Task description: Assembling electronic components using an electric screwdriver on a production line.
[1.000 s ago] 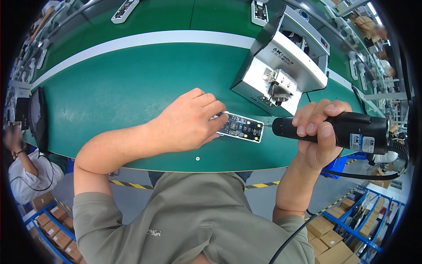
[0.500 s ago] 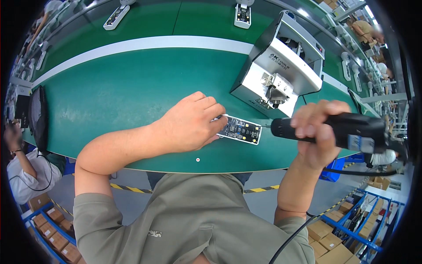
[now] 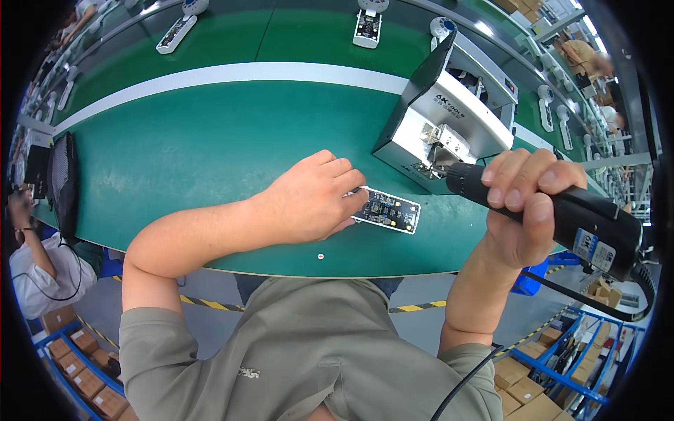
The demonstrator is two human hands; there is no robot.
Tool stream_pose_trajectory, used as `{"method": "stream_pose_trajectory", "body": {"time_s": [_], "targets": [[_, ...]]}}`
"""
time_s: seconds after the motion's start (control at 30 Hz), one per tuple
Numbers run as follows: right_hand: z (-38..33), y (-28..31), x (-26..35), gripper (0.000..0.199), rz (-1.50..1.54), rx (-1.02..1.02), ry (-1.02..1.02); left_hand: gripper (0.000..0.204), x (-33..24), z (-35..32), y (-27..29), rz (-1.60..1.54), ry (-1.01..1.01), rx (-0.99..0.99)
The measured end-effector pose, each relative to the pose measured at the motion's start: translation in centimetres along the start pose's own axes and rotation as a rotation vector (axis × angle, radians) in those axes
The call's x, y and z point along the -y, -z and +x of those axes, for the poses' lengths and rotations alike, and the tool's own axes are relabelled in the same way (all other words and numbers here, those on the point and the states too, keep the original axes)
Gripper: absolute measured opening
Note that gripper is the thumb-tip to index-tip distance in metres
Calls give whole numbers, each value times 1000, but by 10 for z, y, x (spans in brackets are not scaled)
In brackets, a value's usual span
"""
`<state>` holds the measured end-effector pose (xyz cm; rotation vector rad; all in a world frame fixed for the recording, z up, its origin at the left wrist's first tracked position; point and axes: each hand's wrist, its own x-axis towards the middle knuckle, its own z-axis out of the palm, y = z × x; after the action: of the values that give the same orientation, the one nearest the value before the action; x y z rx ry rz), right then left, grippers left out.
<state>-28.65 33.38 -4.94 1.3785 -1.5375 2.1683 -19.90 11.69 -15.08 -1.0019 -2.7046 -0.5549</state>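
Observation:
My left hand [image 3: 326,196] is closed on one end of a white-cased circuit board [image 3: 390,210] with several yellow-white squares on it. The board lies on the green table, and its left end is hidden under my fingers. In my right hand [image 3: 530,203] is a black corded electric screwdriver [image 3: 505,189], held well to the right of the board. Its tip reaches the metal outlet of a silver-and-black screw feeder [image 3: 449,105]; whether a screw sits on the tip is too small to tell.
A small white round piece [image 3: 321,257] lies near the table's front edge. Beyond the white strip, a green conveyor carries white devices [image 3: 368,28] with exposed boards. A black mesh bag [image 3: 63,182] stands at the left. Another person [image 3: 45,270] sits at far left.
My right hand has raised the screwdriver away from the board's right end to the screw feeder. The devices on the conveyor have moved left. My left hand stays on the board.

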Motion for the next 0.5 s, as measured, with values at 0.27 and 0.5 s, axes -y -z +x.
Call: {"method": "stream_pose_trajectory", "body": {"time_s": [0.27,0.5], "targets": [[4,0,3,25,-5,-59,-74,31,-1,-1,1,10,-6,-5],[-23,1,19,24,51,-4,-213,28,1,0,-2,13,-46,-81]]}}
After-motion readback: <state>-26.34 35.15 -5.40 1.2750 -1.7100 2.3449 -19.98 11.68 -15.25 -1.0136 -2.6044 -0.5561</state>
